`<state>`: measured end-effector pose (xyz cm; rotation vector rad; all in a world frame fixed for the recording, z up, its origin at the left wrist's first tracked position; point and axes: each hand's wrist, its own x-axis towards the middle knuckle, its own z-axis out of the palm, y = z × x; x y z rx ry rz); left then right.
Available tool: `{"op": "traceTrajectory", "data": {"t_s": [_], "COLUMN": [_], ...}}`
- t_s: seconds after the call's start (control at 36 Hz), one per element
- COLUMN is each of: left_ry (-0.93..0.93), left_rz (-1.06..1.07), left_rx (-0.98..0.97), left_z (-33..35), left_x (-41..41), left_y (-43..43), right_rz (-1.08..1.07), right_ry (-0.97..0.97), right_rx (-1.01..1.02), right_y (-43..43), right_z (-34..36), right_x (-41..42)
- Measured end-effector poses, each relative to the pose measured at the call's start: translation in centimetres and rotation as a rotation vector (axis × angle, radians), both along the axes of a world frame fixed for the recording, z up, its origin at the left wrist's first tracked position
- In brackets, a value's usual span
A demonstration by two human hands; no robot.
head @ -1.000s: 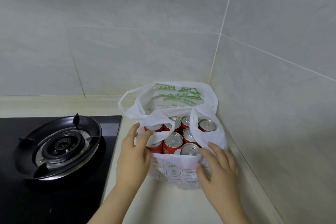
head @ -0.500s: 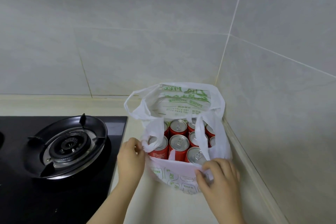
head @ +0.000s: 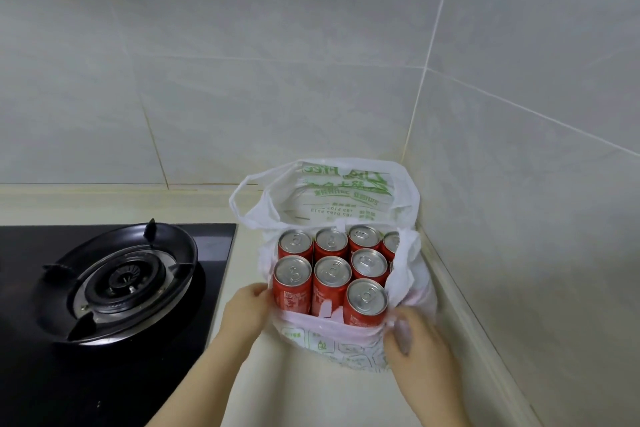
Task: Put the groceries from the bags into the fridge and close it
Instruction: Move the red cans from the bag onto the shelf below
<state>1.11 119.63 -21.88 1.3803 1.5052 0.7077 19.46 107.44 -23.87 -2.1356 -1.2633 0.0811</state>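
One wide-angle view, worn on the head, looks forward and down into a tiled corner. It sits close above the counter, at arm's reach of the bag, which lies just below centre toward 5 o'clock. The hob sits at 8 o'clock, cut by the left edge. The back wall fills 12 o'clock, the side wall 3 o'clock.

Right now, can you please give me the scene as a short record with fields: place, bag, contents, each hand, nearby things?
place: counter in a tiled wall corner
bag: white plastic bag, open, front rim low
contents: red cans, upright, at least eight tops visible
left: left hand grips the bag's left side
right: right hand grips the front rim
nearby: gas burner, left of the bag, apart
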Motion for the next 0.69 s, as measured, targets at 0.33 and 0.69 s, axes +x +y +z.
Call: {"op": "traceTrajectory", "data": {"t_s": [0.33,0.69], "left_ry": [-0.119,-0.15], "left_rz": [-0.122,-0.006], "left_rx": [0.338,0.199], "left_z": [3.2,2.4], "left_x": [2.7,2.2], "left_y": [-0.4,-0.6], "right_rz": [-0.06,-0.182], "right_ry": [0.402,0.489], "right_rx": [0.278,0.298], "right_y": [2.7,2.2], "right_z": [3.0,1.3], "right_x": [1.1,3.5]}}
